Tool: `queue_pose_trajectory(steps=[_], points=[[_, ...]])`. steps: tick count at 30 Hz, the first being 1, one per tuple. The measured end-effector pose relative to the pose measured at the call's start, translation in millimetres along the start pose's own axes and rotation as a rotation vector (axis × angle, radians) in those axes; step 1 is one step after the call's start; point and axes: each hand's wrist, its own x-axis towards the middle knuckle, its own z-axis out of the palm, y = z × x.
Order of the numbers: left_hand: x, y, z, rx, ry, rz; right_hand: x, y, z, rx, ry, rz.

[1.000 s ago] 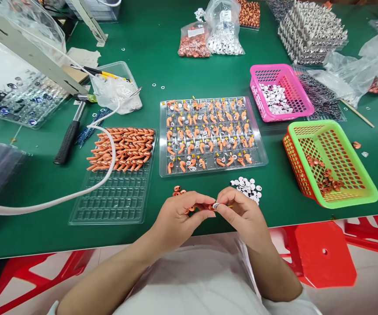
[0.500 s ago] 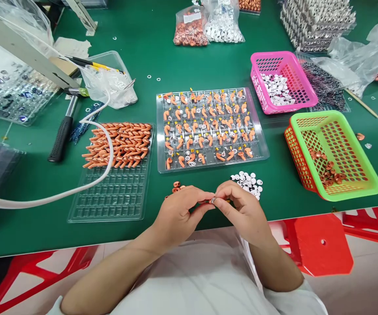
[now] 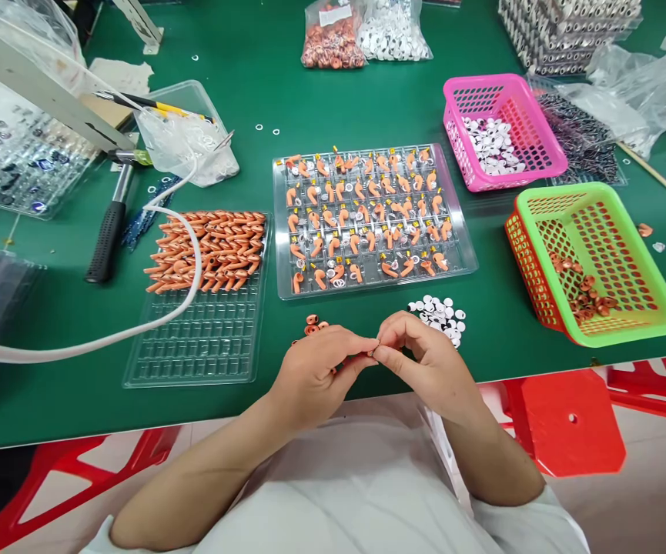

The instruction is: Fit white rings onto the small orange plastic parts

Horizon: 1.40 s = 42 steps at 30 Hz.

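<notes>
Close to the table's front edge, my left hand [image 3: 316, 377] and my right hand [image 3: 425, 368] meet fingertip to fingertip. Thumb and forefinger of each are pinched on one small copper-coloured part [image 3: 373, 353], mostly covered by the fingers. Its exact kind cannot be made out. Just beyond my left hand lie a few round copper-coloured caps [image 3: 312, 328]. A pile of white round discs [image 3: 443, 316] sits beside my right fingers. Farther back, a clear compartment tray [image 3: 464, 260] holds orange hook-shaped pieces [image 3: 354, 243] with yellow tips.
At left, a second clear tray [image 3: 194, 352] carries stacked copper-coloured parts [image 3: 211, 250]; a white cable [image 3: 95, 348] crosses it. A hammer [image 3: 107, 238] lies beyond. On the right stand a pink basket [image 3: 506, 183] of white discs and a green basket [image 3: 627, 338] of copper-coloured caps.
The view has shifted slightly. My hands stay together; a silvery bit that showed between the fingertips is now less visible, and the fingers have closed a little tighter around the small part.
</notes>
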Motion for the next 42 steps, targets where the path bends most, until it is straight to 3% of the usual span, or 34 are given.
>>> queue_pose_trajectory(steps=[3,10,16,23,29,35,42], points=[[-1.3,1.2,-2.4,-0.064,-0.024,-0.026,-1.7,-0.9,-1.4,0.034,-0.028,0.019],[-5.2,1.5,-4.5,-0.223,-0.068,-0.241,-5.6,-4.2,2.6,-0.088,0.012,-0.037],[-1.9,6.2,-5.5,-0.446,-0.107,-0.517,-4.0,-2.2,5.4,-0.123,0.057,-0.108],[6.7,11.3,-9.8,-0.774,-0.007,-0.77,-9.3,11.0,7.1,0.063,-0.012,-0.106],[7.3,10.7,-7.1,-0.838,-0.02,-0.798,-11.5,12.7,7.1,-0.057,0.072,-0.157],[7.7,10.9,-2.8,-0.763,-0.059,-0.885,-9.3,11.9,5.8,-0.102,0.074,-0.156],[3.0,5.4,4.3,-0.663,-0.11,-0.858,-7.4,8.6,4.6,-0.141,0.023,-0.2]])
